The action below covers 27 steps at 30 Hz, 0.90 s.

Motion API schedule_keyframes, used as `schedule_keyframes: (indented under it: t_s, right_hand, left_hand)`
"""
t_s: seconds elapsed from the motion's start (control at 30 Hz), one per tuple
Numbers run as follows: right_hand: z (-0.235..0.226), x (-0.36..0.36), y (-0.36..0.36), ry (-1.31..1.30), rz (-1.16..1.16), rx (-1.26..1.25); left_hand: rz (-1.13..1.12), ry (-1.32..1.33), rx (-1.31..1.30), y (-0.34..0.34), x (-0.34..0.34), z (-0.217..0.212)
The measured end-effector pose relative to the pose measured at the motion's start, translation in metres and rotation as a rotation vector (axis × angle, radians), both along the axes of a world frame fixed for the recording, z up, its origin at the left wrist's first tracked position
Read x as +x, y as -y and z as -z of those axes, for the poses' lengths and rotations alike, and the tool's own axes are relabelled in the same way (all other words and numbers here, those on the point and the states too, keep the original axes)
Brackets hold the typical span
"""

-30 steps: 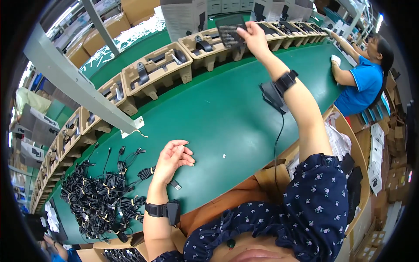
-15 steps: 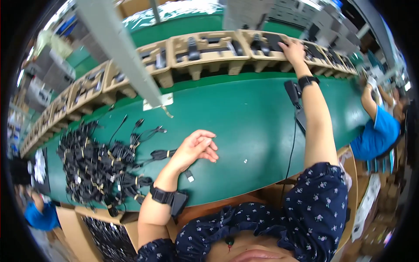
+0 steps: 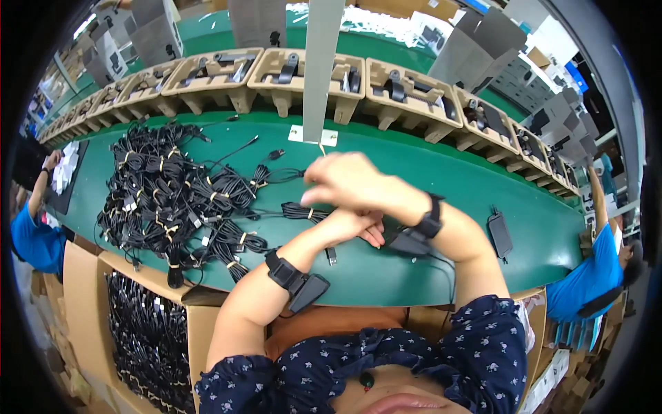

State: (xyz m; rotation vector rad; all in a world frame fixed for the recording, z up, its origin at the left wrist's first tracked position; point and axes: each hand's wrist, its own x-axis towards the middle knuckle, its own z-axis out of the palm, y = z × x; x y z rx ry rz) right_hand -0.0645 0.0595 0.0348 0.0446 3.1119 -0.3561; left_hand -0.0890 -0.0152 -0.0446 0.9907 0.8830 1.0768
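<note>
My right hand (image 3: 350,181) reaches leftward across my left hand, its thumb and fingers apart beside the bundled cables; motion slightly blurs it. Below it, my left hand (image 3: 358,225) is partly covered, its visible fingers stretched out and holding nothing I can see. A tied black cable bundle (image 3: 301,212) lies just left of my left hand. Several more tied cables form a large black heap (image 3: 165,186) on the left half of the green table (image 3: 441,276). A cable plug (image 3: 332,257) rests below my left wrist.
Molded brown trays (image 3: 414,114) holding black parts run along the table's far side. A grey post (image 3: 321,76) stands before them. A flat black device (image 3: 500,234) lies at right. A carton of cables (image 3: 148,331) sits at lower left. Co-workers in blue sit at both sides.
My right hand has left the far tray and swung back and leftward over my left hand. My view has turned, shifting the trays and post rightward.
</note>
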Motion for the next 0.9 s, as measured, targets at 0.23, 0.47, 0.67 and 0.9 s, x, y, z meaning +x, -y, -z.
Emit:
schedule_keyframes:
  t_s: [0.23, 0.47, 0.67, 0.9]
  right_hand:
    - [0.03, -0.013, 0.023, 0.136, -0.246, 0.159]
    - [0.005, 0.036, -0.02, -0.15, 0.279, -0.069]
    - [-0.016, 0.096, -0.037, -0.269, 0.283, 0.021]
    - [-0.017, 0.123, -0.025, -0.42, 0.39, -0.918]
  left_hand:
    - [-0.261, 0.359, -0.109, -0.002, 0.011, 0.024]
    - [-0.148, -0.164, 0.318, 0.013, 0.019, -0.014]
    - [-1.042, -0.91, 0.843, 0.016, -0.009, -0.032]
    - [-0.355, -0.514, 0.293, -0.001, -0.014, 0.003]
